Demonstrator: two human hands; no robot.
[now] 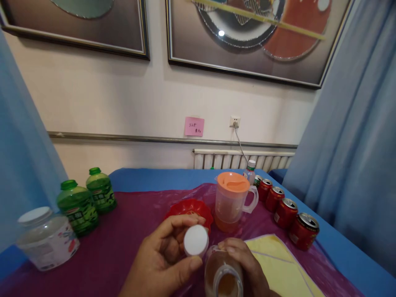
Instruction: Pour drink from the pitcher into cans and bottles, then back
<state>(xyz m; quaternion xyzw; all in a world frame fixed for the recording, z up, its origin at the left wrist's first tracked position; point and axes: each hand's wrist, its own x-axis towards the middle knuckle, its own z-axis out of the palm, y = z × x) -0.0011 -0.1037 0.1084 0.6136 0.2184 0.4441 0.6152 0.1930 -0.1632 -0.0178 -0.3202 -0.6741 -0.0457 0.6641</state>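
Observation:
Between the thumb and fingers of my left hand (163, 258) is a white screw cap (196, 240), its flat top facing me. My right hand (247, 262) wraps around the side of a clear bottle (213, 268), whose uncapped mouth tilts towards me. Brownish liquid shows inside the bottle. The cap is held just left of the bottle, off its mouth. Behind my left hand sits a red scalloped dish (188, 205), partly hidden, its contents hard to make out. Past the bottle stands a clear pitcher (230, 206) with an orange lid and some orange liquid low inside.
Green bottles (77, 208) and a white-lidded jar (46, 239) stand at the left. Several red cans (305, 231) line the right side, with a small clear bottle (250, 171) behind. A yellow cloth (283, 264) lies on the purple sheet (133, 231). Blue curtains (349, 144) hang at both sides.

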